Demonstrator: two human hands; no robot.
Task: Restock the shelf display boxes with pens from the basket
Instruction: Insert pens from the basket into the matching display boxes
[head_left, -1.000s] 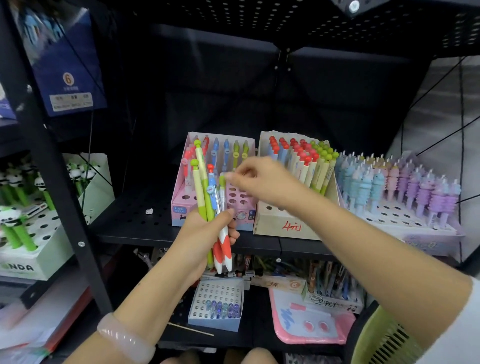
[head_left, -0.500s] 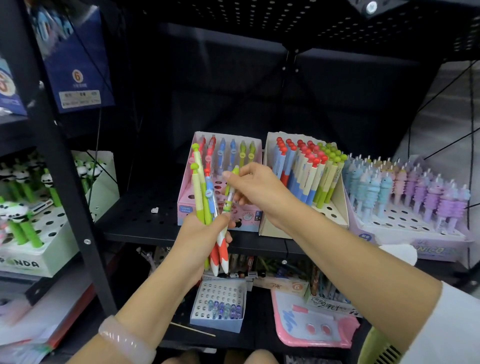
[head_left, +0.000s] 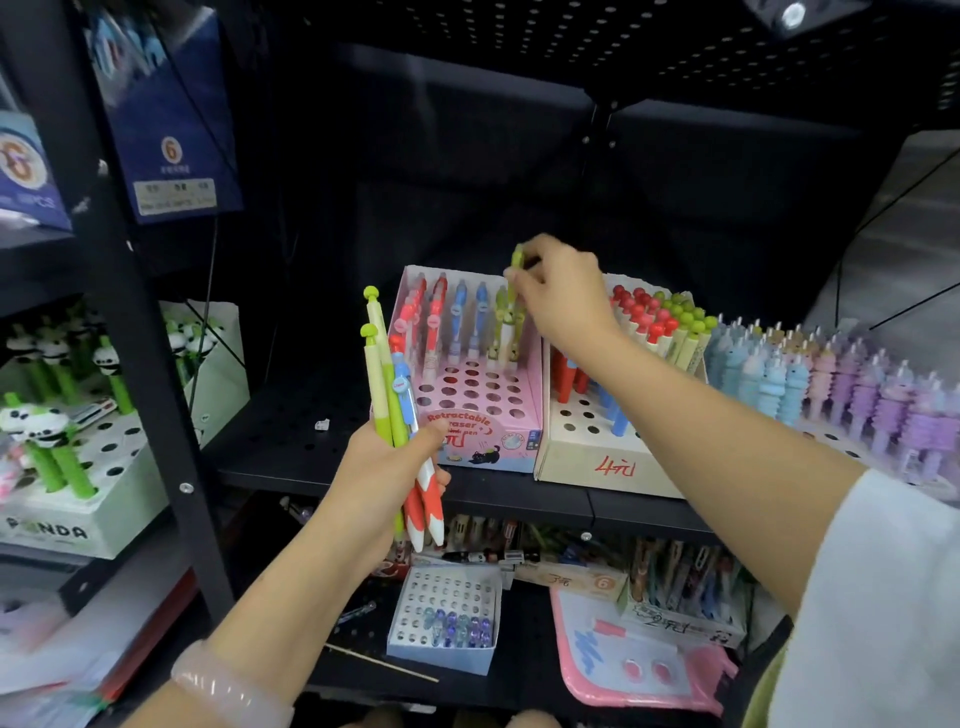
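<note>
Fingers of our left hand (head_left: 387, 470) wrap tight around a bunch of pens (head_left: 396, 410) in front of the shelf (head_left: 291, 457). Just right, our right hand (head_left: 563, 291) pinches a green pen (head_left: 515, 273) upright over the pink box's (head_left: 480, 415) back row, beside the cream box (head_left: 597, 457).

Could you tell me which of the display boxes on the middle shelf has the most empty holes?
The pink box under the right hand: only its back rows hold pens. The cream box and purple box beside it look fuller.
</note>
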